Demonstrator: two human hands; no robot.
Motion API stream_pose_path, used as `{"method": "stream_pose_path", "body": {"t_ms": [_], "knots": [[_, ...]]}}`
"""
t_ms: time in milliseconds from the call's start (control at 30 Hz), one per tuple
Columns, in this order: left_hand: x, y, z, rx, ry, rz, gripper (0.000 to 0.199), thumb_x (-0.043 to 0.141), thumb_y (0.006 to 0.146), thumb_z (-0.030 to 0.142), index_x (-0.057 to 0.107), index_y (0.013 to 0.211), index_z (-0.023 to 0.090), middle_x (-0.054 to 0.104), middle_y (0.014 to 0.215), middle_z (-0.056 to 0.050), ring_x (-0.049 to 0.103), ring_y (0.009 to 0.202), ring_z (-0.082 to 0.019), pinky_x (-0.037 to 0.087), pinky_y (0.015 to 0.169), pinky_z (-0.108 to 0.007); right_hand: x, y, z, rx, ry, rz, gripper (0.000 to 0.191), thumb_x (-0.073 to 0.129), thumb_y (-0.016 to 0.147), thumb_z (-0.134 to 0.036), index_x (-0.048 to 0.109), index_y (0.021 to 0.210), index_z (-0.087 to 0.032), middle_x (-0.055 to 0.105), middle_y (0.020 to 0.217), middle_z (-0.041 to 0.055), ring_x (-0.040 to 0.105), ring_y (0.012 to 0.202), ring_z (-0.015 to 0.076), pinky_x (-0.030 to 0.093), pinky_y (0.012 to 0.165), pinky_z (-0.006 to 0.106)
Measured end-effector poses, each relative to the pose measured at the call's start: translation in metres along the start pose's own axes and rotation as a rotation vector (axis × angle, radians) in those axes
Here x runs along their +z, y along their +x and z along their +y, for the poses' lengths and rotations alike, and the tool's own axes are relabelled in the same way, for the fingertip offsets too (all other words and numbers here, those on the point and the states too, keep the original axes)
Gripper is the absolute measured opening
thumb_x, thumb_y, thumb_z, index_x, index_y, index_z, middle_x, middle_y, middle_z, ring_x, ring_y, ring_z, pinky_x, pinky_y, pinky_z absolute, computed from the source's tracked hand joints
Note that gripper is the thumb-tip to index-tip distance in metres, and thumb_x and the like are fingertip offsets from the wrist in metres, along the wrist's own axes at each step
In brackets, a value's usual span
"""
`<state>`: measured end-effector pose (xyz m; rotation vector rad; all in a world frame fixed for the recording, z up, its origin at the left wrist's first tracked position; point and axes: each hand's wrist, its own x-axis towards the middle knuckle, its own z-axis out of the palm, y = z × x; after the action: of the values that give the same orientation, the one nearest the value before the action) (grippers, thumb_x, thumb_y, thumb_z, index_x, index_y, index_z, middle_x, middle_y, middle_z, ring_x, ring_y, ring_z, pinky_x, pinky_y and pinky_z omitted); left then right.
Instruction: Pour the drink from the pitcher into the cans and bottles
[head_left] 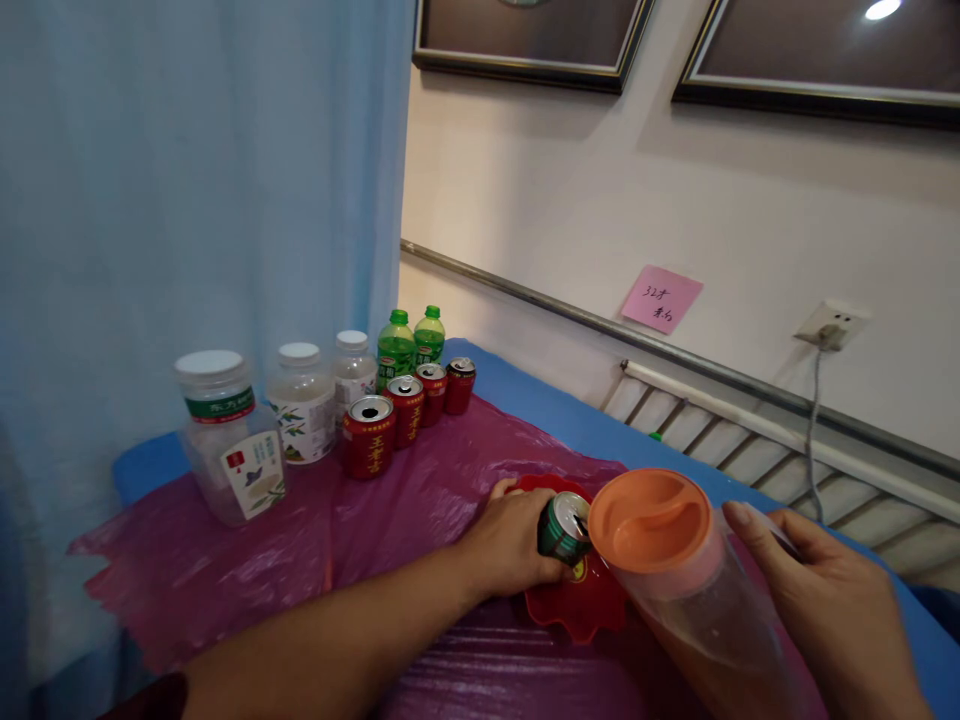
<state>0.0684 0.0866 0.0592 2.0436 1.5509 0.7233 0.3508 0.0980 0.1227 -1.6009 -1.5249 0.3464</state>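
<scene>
My left hand (510, 540) is wrapped around a dark green drink can (559, 535), tilted a little to the right over a red scalloped plate (581, 610). In my right hand (832, 580) is the handle of a clear plastic pitcher (705, 610) with an orange lid (649, 520). The pitcher leans left, its lid edge right beside the can's opening. Some liquid shows inside it. Whether any is flowing into the can cannot be made out.
Several red cans (368, 438) stand in a row at the back left. Behind them are clear jars with white lids (300, 405) and two green bottles (396, 350). Purple plastic sheeting (420, 510) covers the blue table (517, 380). A radiator (705, 430) is beyond the table.
</scene>
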Motion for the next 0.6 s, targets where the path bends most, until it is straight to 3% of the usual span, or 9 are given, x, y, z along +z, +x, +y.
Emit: {"method": "stream_pose_path", "body": {"t_ms": [233, 600], "knots": [[-0.0004, -0.0003, 0.0, 0.007, -0.01, -0.003, 0.063, 0.085, 0.065, 0.05, 0.066, 0.122, 0.03, 0.077, 0.115, -0.001, 0.067, 0.11, -0.031, 0.031, 0.117, -0.048, -0.0002, 0.0034, 0.0031, -0.047, -0.001, 0.023, 0.052, 0.068, 0.077, -0.07, 0.062, 0.062, -0.021, 0.05, 0.049, -0.004, 0.044, 0.048, 0.0138, 0.031, 0.043, 0.026], [-0.0007, -0.0002, 0.0013, -0.002, -0.008, -0.004, 0.063, 0.085, 0.064, 0.05, 0.066, 0.121, 0.031, 0.077, 0.114, -0.001, 0.068, 0.109, -0.031, 0.032, 0.116, -0.047, 0.0003, 0.004, 0.0067, 0.019, -0.003, -0.01, 0.055, 0.067, 0.076, -0.075, 0.065, 0.066, -0.021, 0.058, 0.057, -0.0021, 0.049, 0.053, 0.0151, 0.036, 0.045, 0.025]]}}
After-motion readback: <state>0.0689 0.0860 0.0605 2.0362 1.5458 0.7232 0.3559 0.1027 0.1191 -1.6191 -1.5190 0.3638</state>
